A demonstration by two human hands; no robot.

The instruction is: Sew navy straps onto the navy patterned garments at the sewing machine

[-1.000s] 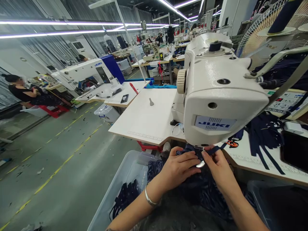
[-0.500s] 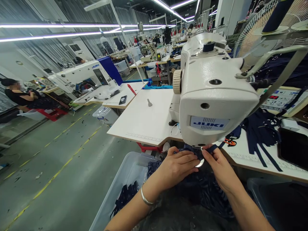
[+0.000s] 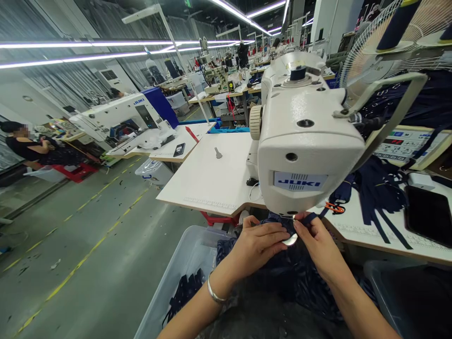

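Left hand [image 3: 259, 245] closes on the navy fabric [image 3: 282, 278], pinning it flat beneath the sewing machine head [image 3: 303, 155] at twelve o'clock; right hand [image 3: 318, 245], at its three o'clock, pinches a navy strip [image 3: 310, 217], seemingly steadying it beside the hidden needle.

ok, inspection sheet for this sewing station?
Surface: white table, machine standing on it.
Job's things: navy fabric under the machine head; strap at its edge.
Clutter: strips, scissors, phone at right; tool at left; bin below.
Grippers: left hand laid on fabric, grip hidden; right hand pinches strap.
Cables: white cable by machine base.
Surroundings: fan, panel behind; second machine, a person across aisle.
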